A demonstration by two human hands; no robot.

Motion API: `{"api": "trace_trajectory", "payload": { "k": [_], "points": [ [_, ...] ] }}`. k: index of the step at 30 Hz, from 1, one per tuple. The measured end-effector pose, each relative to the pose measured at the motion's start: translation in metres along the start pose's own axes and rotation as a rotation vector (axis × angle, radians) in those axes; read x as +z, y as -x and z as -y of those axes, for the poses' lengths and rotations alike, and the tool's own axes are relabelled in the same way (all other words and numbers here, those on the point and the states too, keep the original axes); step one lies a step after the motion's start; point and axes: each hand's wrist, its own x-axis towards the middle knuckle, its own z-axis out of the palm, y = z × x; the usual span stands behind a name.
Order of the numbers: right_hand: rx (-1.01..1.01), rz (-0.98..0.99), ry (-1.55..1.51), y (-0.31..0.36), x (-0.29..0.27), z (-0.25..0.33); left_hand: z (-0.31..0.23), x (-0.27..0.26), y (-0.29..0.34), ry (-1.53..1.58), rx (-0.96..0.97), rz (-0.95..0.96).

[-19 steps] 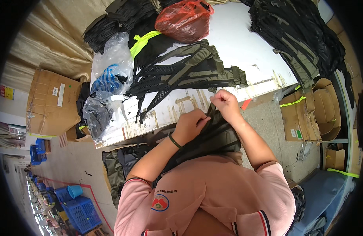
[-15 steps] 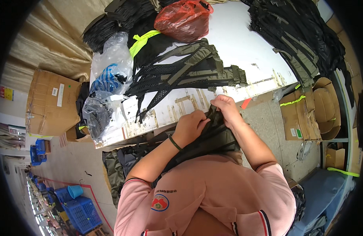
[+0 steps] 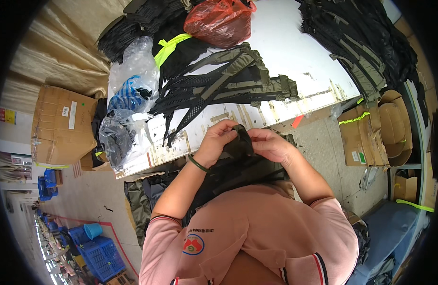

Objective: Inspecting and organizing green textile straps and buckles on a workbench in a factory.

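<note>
Between my hands, at the table's near edge, is a dark olive and black fabric piece [image 3: 240, 143]. My left hand [image 3: 219, 142] pinches its left side, thumb on top. On its right side, my right hand [image 3: 272, 145] grips the cloth with bent fingers. More black and olive fabric [image 3: 228, 175] lies below my hands, against my lap. Beyond them, several olive and black mesh strap pieces [image 3: 219, 88] lie crossed over one another on the white table [image 3: 280, 38].
A red plastic bag [image 3: 219, 23], a clear bag with blue contents [image 3: 133, 80] and stacked black pieces [image 3: 133, 31] sit on the table. Strap pieces [image 3: 357, 47] are heaped at right. Cardboard boxes stand left [image 3: 62, 128] and right [image 3: 361, 137]. Blue crates [image 3: 102, 256] are lower left.
My left hand has moved up and slightly left; my right hand has come down a little. The cloth between them now shows as a wider, folded piece.
</note>
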Motion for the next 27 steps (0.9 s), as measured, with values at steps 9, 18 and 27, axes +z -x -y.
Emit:
{"api": "trace_trajectory", "payload": {
  "k": [9,18,27],
  "points": [
    [-0.103,-0.114,-0.239,-0.004,0.021,-0.009,0.004,0.003,-0.002,0.091,0.025,-0.004],
    [-0.382,-0.487,0.486,-0.008,0.025,0.001,-0.012,0.010,0.002,-0.378,-0.281,-0.026],
    [-0.434,-0.619,0.775,-0.007,0.004,0.015,-0.012,0.016,0.002,-0.193,-0.291,-0.165]
  ]
}}
